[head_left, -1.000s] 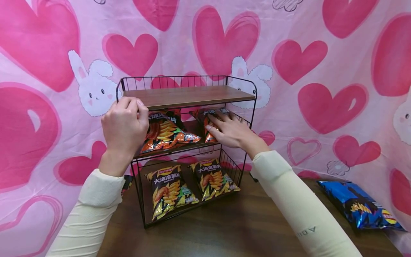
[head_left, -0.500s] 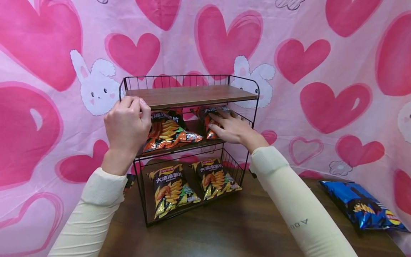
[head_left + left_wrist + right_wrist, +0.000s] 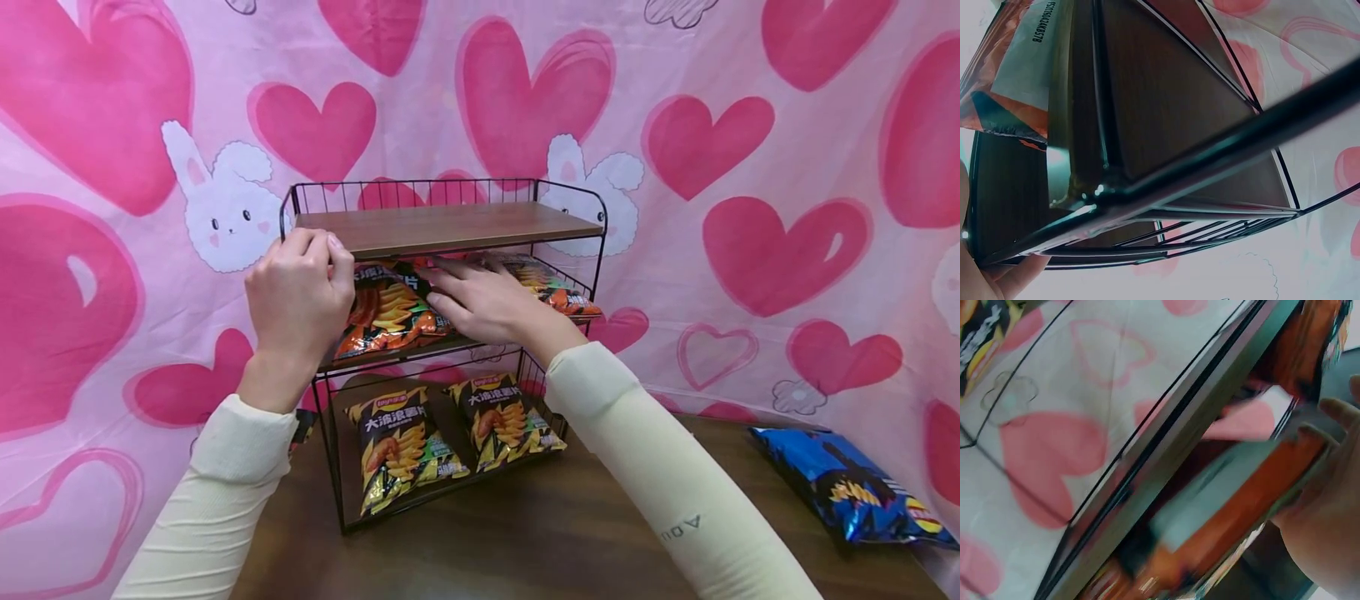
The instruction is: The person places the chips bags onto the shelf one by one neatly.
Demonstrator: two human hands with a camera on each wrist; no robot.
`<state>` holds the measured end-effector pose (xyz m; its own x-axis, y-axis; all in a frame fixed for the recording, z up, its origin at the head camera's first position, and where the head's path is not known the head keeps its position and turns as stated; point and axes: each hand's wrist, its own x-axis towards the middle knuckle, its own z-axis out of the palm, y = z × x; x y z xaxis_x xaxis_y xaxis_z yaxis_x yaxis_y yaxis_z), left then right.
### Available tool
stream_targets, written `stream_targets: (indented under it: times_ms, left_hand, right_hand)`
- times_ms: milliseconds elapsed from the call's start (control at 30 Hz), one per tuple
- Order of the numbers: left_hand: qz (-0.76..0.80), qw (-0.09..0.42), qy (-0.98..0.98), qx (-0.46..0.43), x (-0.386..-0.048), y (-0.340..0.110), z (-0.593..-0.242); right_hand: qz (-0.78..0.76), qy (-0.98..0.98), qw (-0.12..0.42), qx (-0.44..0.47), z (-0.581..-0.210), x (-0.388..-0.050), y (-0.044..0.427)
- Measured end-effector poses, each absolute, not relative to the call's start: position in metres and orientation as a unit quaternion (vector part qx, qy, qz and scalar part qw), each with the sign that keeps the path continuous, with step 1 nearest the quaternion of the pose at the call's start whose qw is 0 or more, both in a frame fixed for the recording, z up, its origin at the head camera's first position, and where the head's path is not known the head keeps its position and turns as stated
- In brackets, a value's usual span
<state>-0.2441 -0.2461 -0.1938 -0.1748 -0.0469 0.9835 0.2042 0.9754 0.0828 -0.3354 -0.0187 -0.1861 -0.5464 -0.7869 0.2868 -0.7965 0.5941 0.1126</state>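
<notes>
My left hand (image 3: 300, 292) grips the upper left front of a black wire rack with wooden shelves (image 3: 450, 221). In the left wrist view, fingers (image 3: 1022, 275) show at the rack's black frame. On the middle shelf, my right hand (image 3: 495, 300) reaches in with fingers extended, between two orange-and-black bags of chips. Its fingertips are at the right edge of the left chip bag (image 3: 393, 312). Behind the hand, the right chip bag (image 3: 562, 293) lies flat, its front corner at the shelf edge. Motion blurs the right wrist view, where the right hand (image 3: 1329, 506) is beside an orange bag.
Two black-and-yellow chip bags, one left (image 3: 401, 446) and one right (image 3: 506, 421), lie on the bottom shelf. A blue chip bag (image 3: 847, 483) is on the table (image 3: 600, 533) at the right. Behind the rack hangs a pink heart-patterned cloth (image 3: 697, 67).
My right hand has moved left, off the right orange bag to the left one's edge. The right bag now lies farther right on the shelf. My left hand keeps its grip.
</notes>
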Motion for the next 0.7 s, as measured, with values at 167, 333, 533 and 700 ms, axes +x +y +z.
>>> stream_targets:
  times_ms: [167,333,533,700]
  left_hand:
    - [-0.094,0.631,-0.769,-0.048,-0.243,-0.246,-0.194]
    - [-0.096,0.629,-0.77,-0.047,-0.242,-0.245,-0.192]
    - [-0.093,0.628,-0.771,-0.049,-0.242,-0.245,-0.192]
    - [-0.094,0.627,-0.772,-0.047,-0.241,-0.246,-0.193]
  right_hand:
    - [0.026,-0.879,0.054,0.472,-0.191,-0.328,-0.045]
    - [0.028,-0.891,-0.008,0.452,-0.194,-0.323,-0.05]
    - [0.025,-0.898,-0.026,0.439,-0.196,-0.32,-0.05]
    - [0.003,-0.89,0.032,0.455,-0.2,-0.315,-0.051]
